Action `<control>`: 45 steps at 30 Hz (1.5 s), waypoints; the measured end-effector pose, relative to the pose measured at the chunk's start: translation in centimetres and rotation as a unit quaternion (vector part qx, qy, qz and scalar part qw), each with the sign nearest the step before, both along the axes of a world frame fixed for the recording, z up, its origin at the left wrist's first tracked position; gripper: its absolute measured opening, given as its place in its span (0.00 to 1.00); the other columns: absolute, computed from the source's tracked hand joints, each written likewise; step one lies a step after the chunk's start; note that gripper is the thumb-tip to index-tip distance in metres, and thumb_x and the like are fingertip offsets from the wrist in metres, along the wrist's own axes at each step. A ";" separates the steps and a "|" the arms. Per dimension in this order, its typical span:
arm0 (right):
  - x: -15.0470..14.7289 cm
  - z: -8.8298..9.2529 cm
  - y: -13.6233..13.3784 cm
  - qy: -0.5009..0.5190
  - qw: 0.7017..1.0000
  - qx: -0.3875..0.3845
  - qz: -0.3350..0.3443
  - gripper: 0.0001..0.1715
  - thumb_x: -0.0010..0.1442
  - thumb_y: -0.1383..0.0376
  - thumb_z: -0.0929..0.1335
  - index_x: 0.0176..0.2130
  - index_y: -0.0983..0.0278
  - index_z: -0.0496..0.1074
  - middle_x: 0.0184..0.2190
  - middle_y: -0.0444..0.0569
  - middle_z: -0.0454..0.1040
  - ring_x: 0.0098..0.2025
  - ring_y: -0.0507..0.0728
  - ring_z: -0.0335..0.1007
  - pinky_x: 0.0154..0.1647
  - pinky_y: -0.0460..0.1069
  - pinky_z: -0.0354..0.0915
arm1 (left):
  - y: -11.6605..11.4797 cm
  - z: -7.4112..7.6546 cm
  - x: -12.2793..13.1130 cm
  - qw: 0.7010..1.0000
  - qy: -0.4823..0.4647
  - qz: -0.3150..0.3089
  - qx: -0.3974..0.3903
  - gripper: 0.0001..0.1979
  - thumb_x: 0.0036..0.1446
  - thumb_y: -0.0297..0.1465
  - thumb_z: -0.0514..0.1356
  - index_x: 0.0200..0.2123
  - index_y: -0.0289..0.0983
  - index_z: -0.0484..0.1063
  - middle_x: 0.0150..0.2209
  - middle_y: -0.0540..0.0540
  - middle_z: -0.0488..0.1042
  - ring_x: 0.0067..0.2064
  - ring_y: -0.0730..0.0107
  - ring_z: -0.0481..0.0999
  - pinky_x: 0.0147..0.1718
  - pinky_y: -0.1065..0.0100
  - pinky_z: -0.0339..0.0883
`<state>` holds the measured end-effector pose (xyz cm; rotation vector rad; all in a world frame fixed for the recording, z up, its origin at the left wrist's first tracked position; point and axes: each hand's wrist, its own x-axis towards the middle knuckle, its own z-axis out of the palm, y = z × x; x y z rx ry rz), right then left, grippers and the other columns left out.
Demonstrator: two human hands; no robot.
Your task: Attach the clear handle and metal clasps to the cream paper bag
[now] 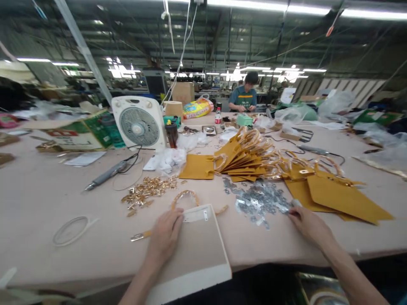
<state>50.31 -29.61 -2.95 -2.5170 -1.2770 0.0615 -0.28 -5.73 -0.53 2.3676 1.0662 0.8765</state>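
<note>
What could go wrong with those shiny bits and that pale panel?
The loose silver plates might scatter if the right hand brushes them. The pale panel sticks out past the table edge, so it could slip if the left hand lets go.

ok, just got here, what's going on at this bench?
A person's left hand rests on a flat beige-grey panel with a white lower strip, near its top-left corner. A curved amber handle in clear plastic shows beyond its top edge. The right hand is at the right edge of a loose silver metal plate pile; whether it grips one is unclear. Small gold metal pieces lie left of that pile.
</note>
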 end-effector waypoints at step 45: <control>-8.5 2.4 9.1 0.093 0.986 0.114 0.078 0.11 0.62 0.65 0.69 0.45 0.61 0.80 0.46 0.54 0.77 0.49 0.62 0.74 0.56 0.57 0.67 | 0.9 -1.9 -0.4 0.988 0.035 -0.002 0.150 0.15 0.68 0.36 0.52 0.53 0.42 0.72 0.55 0.42 0.79 0.56 0.53 0.79 0.56 0.48 0.75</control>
